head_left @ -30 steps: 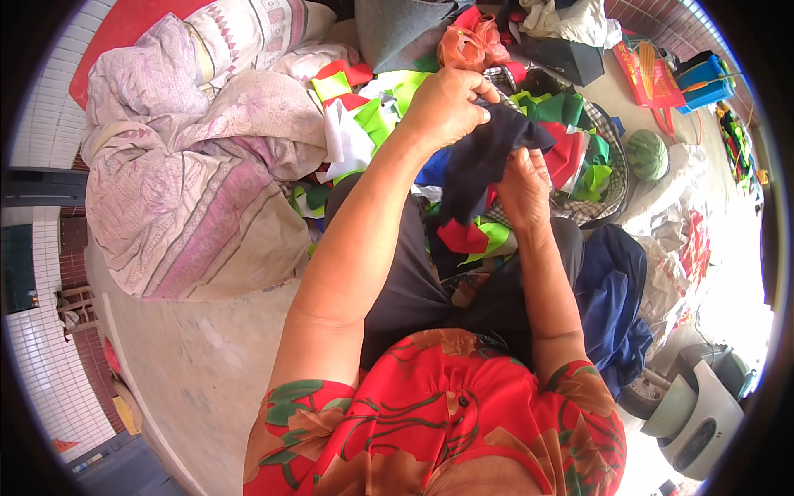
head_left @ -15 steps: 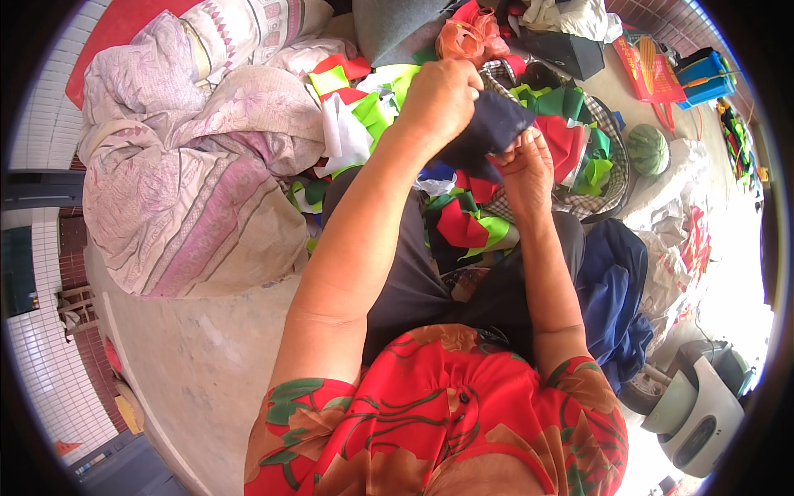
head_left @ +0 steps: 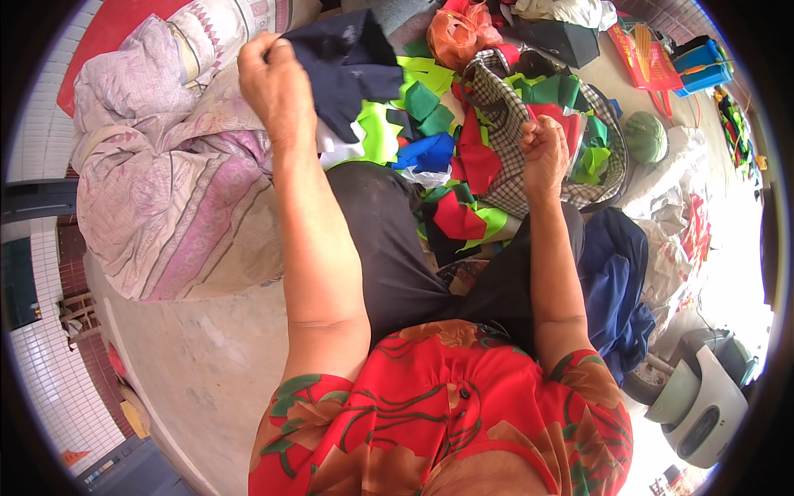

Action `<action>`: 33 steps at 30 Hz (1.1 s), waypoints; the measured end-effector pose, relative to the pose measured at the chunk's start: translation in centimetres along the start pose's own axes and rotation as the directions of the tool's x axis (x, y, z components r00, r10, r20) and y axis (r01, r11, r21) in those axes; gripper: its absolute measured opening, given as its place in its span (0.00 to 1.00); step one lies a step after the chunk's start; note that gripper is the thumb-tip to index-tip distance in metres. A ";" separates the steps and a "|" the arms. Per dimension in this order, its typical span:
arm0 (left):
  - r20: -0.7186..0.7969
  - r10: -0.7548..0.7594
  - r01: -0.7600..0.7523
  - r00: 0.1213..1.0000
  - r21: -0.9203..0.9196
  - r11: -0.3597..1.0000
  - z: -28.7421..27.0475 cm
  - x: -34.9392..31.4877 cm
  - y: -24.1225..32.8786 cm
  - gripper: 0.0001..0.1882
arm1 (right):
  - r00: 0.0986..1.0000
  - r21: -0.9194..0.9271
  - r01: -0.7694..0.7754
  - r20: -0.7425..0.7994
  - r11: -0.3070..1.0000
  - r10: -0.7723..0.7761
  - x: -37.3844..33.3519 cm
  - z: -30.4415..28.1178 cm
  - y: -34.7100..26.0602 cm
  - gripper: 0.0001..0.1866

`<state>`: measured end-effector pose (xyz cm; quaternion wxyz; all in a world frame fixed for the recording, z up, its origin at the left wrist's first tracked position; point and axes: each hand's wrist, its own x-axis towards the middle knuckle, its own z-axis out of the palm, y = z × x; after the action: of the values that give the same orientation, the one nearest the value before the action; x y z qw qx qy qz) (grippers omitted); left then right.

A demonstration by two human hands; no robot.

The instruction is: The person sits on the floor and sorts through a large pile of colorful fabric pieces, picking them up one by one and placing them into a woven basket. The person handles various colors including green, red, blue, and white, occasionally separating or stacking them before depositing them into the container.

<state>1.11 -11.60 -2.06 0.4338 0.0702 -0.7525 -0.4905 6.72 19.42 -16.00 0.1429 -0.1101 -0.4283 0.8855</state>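
Your left hand [head_left: 277, 91], at 11 o'clock, is closed on the left edge of the dark cloth [head_left: 351, 73], thumb against fingers; the cloth hangs spread between 11 and 12, over the pile of scraps [head_left: 426, 155]. Your right hand [head_left: 544, 157], at 2 o'clock, has its fingers curled in toward the thumb, in front of the checked bag [head_left: 506, 142]; you cannot tell from here whether it pinches anything.

Half a second ago both your hands were together on the cloth, between 12 and 1. Now your left has carried it out toward 11, your right is well apart from it, and more green and blue scraps show between your hands.

Count one dark cloth in hand, one checked bag, one orange bag [head_left: 463, 37] near 12, one melon [head_left: 645, 138] at 2, one blue garment [head_left: 610, 285] at 3. The scraps overlap too much to count.
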 end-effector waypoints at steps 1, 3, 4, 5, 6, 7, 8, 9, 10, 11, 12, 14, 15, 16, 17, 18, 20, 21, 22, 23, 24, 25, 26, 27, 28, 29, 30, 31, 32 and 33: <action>0.000 -0.150 0.147 0.989 -0.213 0.966 -0.3 0.1 0.2 0.08 | 1.000 -0.006 -0.010 0.005 1.000 0.011 0.0 0.0 0.2 0.09; -0.023 -0.323 0.276 0.946 -0.466 0.841 -1.0 0.1 0.9 0.08 | 0.999 -0.020 -0.035 0.015 0.999 0.036 0.0 -0.3 0.7 0.09; -0.054 -0.322 0.266 0.945 -0.445 0.855 -1.6 0.2 0.5 0.08 | 0.998 -0.025 -0.055 0.027 0.998 0.056 0.0 -0.3 1.0 0.09; -0.081 -0.319 0.256 0.944 -0.425 0.868 -2.5 0.5 -0.3 0.08 | 0.997 -0.029 -0.071 0.037 0.997 0.072 0.1 -0.3 1.3 0.09; -0.128 -0.234 0.175 0.964 -0.362 0.916 -3.3 0.7 -1.9 0.08 | 0.995 -0.030 -0.098 0.033 0.995 0.099 0.0 -0.3 1.5 0.08; -0.138 -0.318 0.239 0.938 -0.407 0.882 -3.8 0.4 -1.8 0.08 | 0.994 -0.052 -0.107 0.019 0.993 0.108 0.0 -0.2 1.6 0.08; -0.130 -0.328 0.257 0.936 -0.389 0.885 -4.6 0.3 -2.0 0.07 | 0.993 -0.073 -0.116 0.006 0.991 0.117 -0.1 -0.1 1.6 0.08; -0.124 -0.339 0.273 0.933 -0.370 0.888 -5.5 0.1 -2.7 0.07 | 0.992 -0.094 -0.126 -0.006 0.988 0.126 -0.3 0.0 1.6 0.08; -0.089 -0.243 0.196 0.966 -0.364 0.911 -6.7 -0.4 -4.6 0.08 | 0.991 -0.087 -0.135 0.006 0.987 0.136 -0.3 0.0 1.6 0.08; -0.059 -0.183 0.158 0.981 -0.294 0.943 -7.8 -1.2 -5.7 0.11 | 0.990 -0.103 -0.138 0.002 0.985 0.139 -0.5 0.1 1.6 0.08; -0.012 -0.156 0.152 0.988 -0.169 0.974 -8.6 -2.4 -6.4 0.12 | 0.991 -0.120 -0.136 -0.004 0.983 0.136 -0.5 0.2 1.5 0.08; 0.051 -0.188 0.181 0.981 0.120 0.976 -10.3 -4.9 -8.2 0.15 | 0.990 -0.160 -0.139 -0.010 0.977 0.139 -0.5 0.2 1.5 0.08; 0.057 -0.244 0.220 0.968 0.277 0.935 -11.1 -6.3 -9.8 0.16 | 0.990 -0.176 -0.139 -0.001 0.975 0.141 -0.4 0.0 1.6 0.08; 0.089 -0.250 0.196 0.964 0.396 0.897 -12.3 -7.8 -11.5 0.16 | 0.989 -0.191 -0.143 0.008 0.971 0.148 -0.5 -0.2 1.7 0.09; 0.123 -0.260 0.164 0.958 0.509 0.845 -13.2 -9.1 -13.1 0.16 | 0.988 -0.205 -0.148 0.015 0.968 0.154 -0.5 -0.3 1.8 0.09; 0.101 -0.270 0.177 0.957 0.534 0.827 -13.5 -10.4 -14.6 0.16 | 0.988 -0.232 -0.148 0.010 0.961 0.154 -0.4 -0.4 2.0 0.10; 0.057 -0.285 0.201 0.957 0.580 0.789 -13.3 -12.3 -16.7 0.16 | 0.987 -0.268 -0.153 0.010 0.951 0.161 -0.4 -0.4 2.2 0.10; 0.068 -0.385 0.279 0.920 0.575 0.769 -13.1 -12.9 -17.5 0.17 | 0.986 -0.285 -0.154 0.010 0.946 0.164 -0.3 -0.5 2.3 0.10; 0.085 -0.413 0.292 0.907 0.579 0.761 -12.7 -13.6 -18.3 0.17 | 0.985 -0.299 -0.154 0.023 0.942 0.169 -0.3 -0.6 2.6 0.11; 0.099 -0.442 0.307 0.892 0.585 0.751 -12.3 -14.2 -19.3 0.17 | 0.983 -0.300 -0.162 0.029 0.940 0.179 -0.3 -0.6 2.8 0.10; 0.131 -0.443 0.282 0.887 0.605 0.744 -12.4 -15.1 -21.4 0.17 | 0.980 -0.299 -0.176 0.038 0.938 0.196 -0.4 -0.5 3.1 0.10; 0.172 -0.446 0.257 0.878 0.617 0.744 -11.8 -15.3 -21.6 0.18 | 0.978 -0.303 -0.182 0.040 0.935 0.204 -0.4 -0.5 3.2 0.10; 0.210 -0.418 0.194 0.884 0.648 0.736 -11.4 -15.7 -21.7 0.17 | 0.977 -0.305 -0.186 0.040 0.934 0.208 -0.5 -0.6 3.3 0.10; 0.188 -0.359 0.142 0.914 0.681 0.718 -11.1 -16.0 -21.9 0.17 | 0.976 -0.306 -0.190 0.040 0.933 0.213 -0.5 -0.6 3.4 0.10; 0.173 -0.297 0.091 0.939 0.708 0.700 -10.2 -15.9 -21.3 0.17 | 0.977 -0.311 -0.188 0.037 0.931 0.210 -0.4 -0.7 3.3 0.10; 0.157 -0.234 0.044 0.960 0.737 0.674 -9.5 -15.7 -20.5 0.17 | 0.976 -0.313 -0.195 0.030 0.930 0.215 -0.4 -0.7 3.3 0.10; 0.144 -0.211 0.056 0.967 0.687 0.725 -8.7 -15.3 -19.9 0.18 | 0.975 -0.314 -0.201 0.023 0.928 0.220 -0.3 -0.7 3.3 0.10; 0.147 -0.073 -0.039 0.986 0.644 0.764 -8.1 -14.8 -19.4 0.20 | 0.973 -0.314 -0.212 0.022 0.925 0.231 -0.4 -0.5 3.3 0.10; 0.143 0.068 -0.141 0.987 0.599 0.788 -7.2 -14.3 -19.1 0.21 | 0.969 -0.314 -0.221 0.036 0.923 0.244 -0.3 -0.5 3.4 0.10; 0.132 0.207 -0.245 0.969 0.553 0.796 -6.4 -13.8 -18.8 0.22 | 0.965 -0.314 -0.229 0.048 0.921 0.257 -0.2 -0.7 3.6 0.10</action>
<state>8.22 -18.20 -24.22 0.4245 0.0893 -0.8802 -0.1924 6.57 17.68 -19.26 -0.0060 -0.1438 -0.5489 0.8234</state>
